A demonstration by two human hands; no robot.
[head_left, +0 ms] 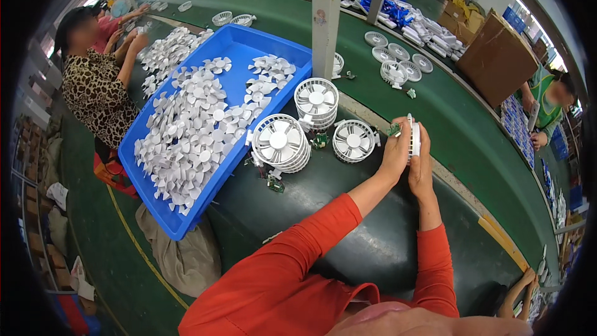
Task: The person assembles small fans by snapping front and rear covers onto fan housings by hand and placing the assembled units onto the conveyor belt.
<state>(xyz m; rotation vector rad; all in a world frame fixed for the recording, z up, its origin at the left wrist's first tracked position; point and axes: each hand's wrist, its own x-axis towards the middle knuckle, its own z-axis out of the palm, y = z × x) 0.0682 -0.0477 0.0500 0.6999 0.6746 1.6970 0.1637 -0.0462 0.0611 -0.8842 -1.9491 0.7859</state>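
Observation:
Between my two hands, a round white fan housing [415, 139] stands on edge above the bench. My left hand [395, 157] presses on its left side and my right hand [422, 165] closes on its right side. A small green circuit board [395, 129] shows by my left fingers. What the fingertips do is partly hidden. To the left of my hands lies a white fan housing with blades [354, 141]. Beyond it rise two stacks of such housings, a near stack [280, 142] and a far stack [316, 103], with small circuit boards [275, 183] on wires beside them.
A blue tray [172, 227] full of loose white fan blades [186, 130] takes up the left. A pale post [326, 22] rises behind the stacks. Across the green conveyor belt [460, 140] lie round grilles [398, 51] and a cardboard box [496, 59]. Co-workers sit at left and right.

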